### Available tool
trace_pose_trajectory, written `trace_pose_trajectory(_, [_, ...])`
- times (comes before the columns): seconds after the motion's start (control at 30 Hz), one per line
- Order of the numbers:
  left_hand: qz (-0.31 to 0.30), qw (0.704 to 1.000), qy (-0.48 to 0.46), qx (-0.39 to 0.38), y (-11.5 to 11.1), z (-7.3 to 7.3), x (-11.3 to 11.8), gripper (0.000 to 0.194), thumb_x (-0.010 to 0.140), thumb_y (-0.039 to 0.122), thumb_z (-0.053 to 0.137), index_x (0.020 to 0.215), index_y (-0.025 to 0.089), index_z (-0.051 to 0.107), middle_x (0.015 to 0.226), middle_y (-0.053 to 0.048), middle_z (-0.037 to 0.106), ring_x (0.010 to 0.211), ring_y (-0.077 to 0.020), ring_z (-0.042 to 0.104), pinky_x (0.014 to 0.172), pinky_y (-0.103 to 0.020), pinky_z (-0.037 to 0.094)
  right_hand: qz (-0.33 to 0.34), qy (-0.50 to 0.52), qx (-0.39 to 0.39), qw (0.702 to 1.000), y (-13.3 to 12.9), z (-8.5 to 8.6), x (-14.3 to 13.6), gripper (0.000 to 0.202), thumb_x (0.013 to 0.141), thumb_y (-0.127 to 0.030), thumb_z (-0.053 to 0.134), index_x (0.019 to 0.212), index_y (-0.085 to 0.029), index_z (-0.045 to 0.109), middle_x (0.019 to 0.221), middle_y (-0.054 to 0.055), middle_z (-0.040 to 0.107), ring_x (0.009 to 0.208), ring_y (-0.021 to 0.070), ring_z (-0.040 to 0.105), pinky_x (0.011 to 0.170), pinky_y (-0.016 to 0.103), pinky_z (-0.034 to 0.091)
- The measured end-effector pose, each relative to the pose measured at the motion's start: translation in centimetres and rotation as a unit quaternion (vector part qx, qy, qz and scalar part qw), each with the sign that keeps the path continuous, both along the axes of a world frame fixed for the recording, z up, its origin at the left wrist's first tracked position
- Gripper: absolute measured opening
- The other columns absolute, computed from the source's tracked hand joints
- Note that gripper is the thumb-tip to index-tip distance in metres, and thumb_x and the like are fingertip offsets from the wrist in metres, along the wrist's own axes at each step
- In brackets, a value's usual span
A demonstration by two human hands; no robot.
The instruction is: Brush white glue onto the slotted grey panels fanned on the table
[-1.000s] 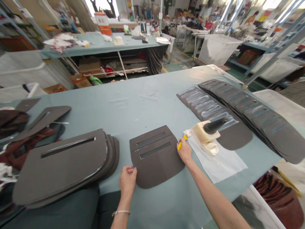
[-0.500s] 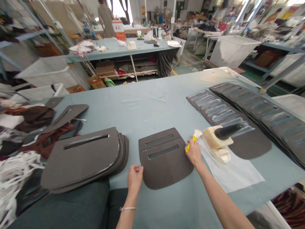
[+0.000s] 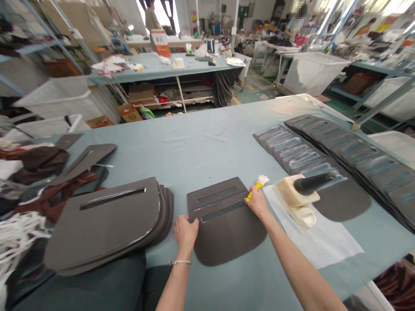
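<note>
Left hand (image 3: pixel 186 231): at the middle panels' (image 3: pixel 228 229) left edge, your grip unclear.
Right hand (image 3: pixel 258 203): grasping the yellow brush (image 3: pixel 254 192).
Middle panels: between your hands, overlapped, unstreaked.
White-streaked: right panels (image 3: pixel 300 155), seemingly done.
Unstreaked: left stack's (image 3: pixel 108 226) top, seemingly remaining.

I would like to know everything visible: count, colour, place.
Front panels: two, grey, centre
Brush: one, yellow, held
Sheet: one, white, right
Container: one, cream, on sheet
Cone: one, black, on container
Panel stack: one, grey, left
Smeared panels: many, grey, right
Cloths: several, mixed, left
Tables: at least two, blue-green, front, back
Bins: several, whitish, background
Cartons: several, mixed, background
People: several, background
Left hand: one, on front panels
Right hand: one, holding brush
</note>
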State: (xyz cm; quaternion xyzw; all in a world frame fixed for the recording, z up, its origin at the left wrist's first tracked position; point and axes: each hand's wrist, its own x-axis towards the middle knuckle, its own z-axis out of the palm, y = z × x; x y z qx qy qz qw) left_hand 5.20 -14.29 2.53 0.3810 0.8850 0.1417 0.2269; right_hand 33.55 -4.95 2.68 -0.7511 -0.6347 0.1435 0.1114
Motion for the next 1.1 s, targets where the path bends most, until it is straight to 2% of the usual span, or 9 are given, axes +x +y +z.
trace_pose_trajectory(0.17, [0.021, 0.999, -0.033, 0.013, 0.5, 0.3, 0.0, 0.046, 0.069, 0.034, 0.064, 0.107, 0.017, 0.043, 0.082, -0.011, 0.064, 0.079, -0.0294, 0.064, 0.07, -0.039, 0.046, -0.02, 0.028, -0.012, 0.999, -0.1, -0.5, 0.1, 0.031, 0.074, -0.025, 0.07, 0.096, -0.019, 0.049, 0.073, 0.0, 0.052, 0.061, 0.0126, 0.048, 0.055, 0.023, 0.025])
trace_pose_trajectory(0.3, [0.012, 0.996, -0.044, 0.078, 2.1, 0.0, -0.1, 0.05, 0.073, 0.028, 0.061, 0.114, 0.017, 0.034, 0.09, -0.009, 0.062, 0.08, -0.0238, 0.063, 0.07, -0.035, 0.046, -0.017, 0.042, 0.063, 0.997, 0.8, -1.6, -0.5, 0.026, 0.078, -0.021, 0.065, 0.096, -0.019, 0.047, 0.079, 0.0, 0.053, 0.063, 0.012, 0.048, 0.055, 0.022, 0.025])
trace_pose_trajectory(0.6, [-0.01, 0.976, -0.008, 0.216, 10.6, -1.1, -2.2, 0.048, 0.069, 0.018, 0.065, 0.108, 0.017, 0.036, 0.093, -0.003, 0.045, 0.101, -0.0219, 0.05, 0.09, -0.039, 0.042, 0.026, 0.074, 0.173, 0.982, 9.0, -2.4, -3.2, 0.023, 0.08, -0.014, 0.061, 0.096, -0.018, 0.046, 0.089, 0.002, 0.05, 0.071, 0.0126, 0.048, 0.06, 0.022, 0.03])
trace_pose_trajectory(0.8, [-0.018, 0.975, -0.012, 0.223, 13.2, -0.2, -2.1, 0.043, 0.071, 0.016, 0.062, 0.108, 0.016, 0.038, 0.098, -0.007, 0.044, 0.104, -0.0231, 0.047, 0.09, -0.041, 0.041, 0.032, 0.013, 0.147, 0.988, 11.7, -1.7, -3.7, 0.024, 0.08, -0.019, 0.064, 0.098, -0.017, 0.048, 0.087, 0.004, 0.052, 0.072, 0.0137, 0.048, 0.061, 0.023, 0.03])
trace_pose_trajectory(0.87, [-0.023, 0.977, -0.007, 0.214, 12.3, 0.7, -1.6, 0.04, 0.075, 0.019, 0.059, 0.11, 0.013, 0.039, 0.106, -0.012, 0.044, 0.11, -0.0251, 0.045, 0.094, -0.043, 0.038, 0.025, -0.048, 0.133, 0.99, 11.3, -0.9, -3.6, 0.024, 0.08, -0.024, 0.064, 0.098, -0.016, 0.05, 0.085, 0.006, 0.054, 0.074, 0.0165, 0.049, 0.063, 0.025, 0.03])
trace_pose_trajectory(0.93, [-0.029, 0.979, 0.007, 0.202, 9.7, 2.0, -1.1, 0.04, 0.078, 0.023, 0.056, 0.113, 0.012, 0.04, 0.113, -0.016, 0.044, 0.115, -0.0269, 0.042, 0.098, -0.045, 0.035, 0.024, -0.097, 0.141, 0.985, 10.1, -0.2, -3.2, 0.023, 0.081, -0.026, 0.062, 0.098, -0.015, 0.051, 0.085, 0.009, 0.055, 0.076, 0.0195, 0.051, 0.064, 0.027, 0.031])
trace_pose_trajectory(1.0, [-0.049, 0.98, 0.018, 0.194, 5.2, 3.8, -0.9, 0.038, 0.08, 0.025, 0.055, 0.115, 0.015, 0.043, 0.114, -0.013, 0.046, 0.114, -0.0251, 0.044, 0.098, -0.042, 0.036, 0.052, -0.106, 0.169, 0.978, 8.1, 0.0, -2.7, 0.021, 0.082, -0.026, 0.058, 0.099, -0.015, 0.052, 0.086, 0.01, 0.056, 0.077, 0.021, 0.052, 0.063, 0.028, 0.031])
trace_pose_trajectory(1.03, [-0.093, 0.975, 0.007, 0.203, 2.4, 4.9, -0.8, 0.036, 0.082, 0.026, 0.052, 0.116, 0.017, 0.044, 0.114, -0.013, 0.047, 0.112, -0.0252, 0.045, 0.097, -0.042, 0.037, 0.073, -0.093, 0.183, 0.976, 6.7, -0.1, -2.4, 0.02, 0.083, -0.027, 0.056, 0.098, -0.015, 0.052, 0.085, 0.011, 0.057, 0.076, 0.0211, 0.053, 0.062, 0.028, 0.032])
trace_pose_trajectory(1.1, [-0.13, 0.972, -0.002, 0.196, -3.9, 7.2, -1.0, 0.028, 0.084, 0.027, 0.048, 0.112, 0.021, 0.047, 0.111, -0.012, 0.049, 0.107, -0.0247, 0.049, 0.093, -0.042, 0.039, 0.101, -0.052, 0.201, 0.973, 3.2, -0.5, -1.7, 0.017, 0.086, -0.032, 0.051, 0.094, -0.017, 0.053, 0.08, 0.009, 0.058, 0.07, 0.021, 0.054, 0.059, 0.028, 0.033])
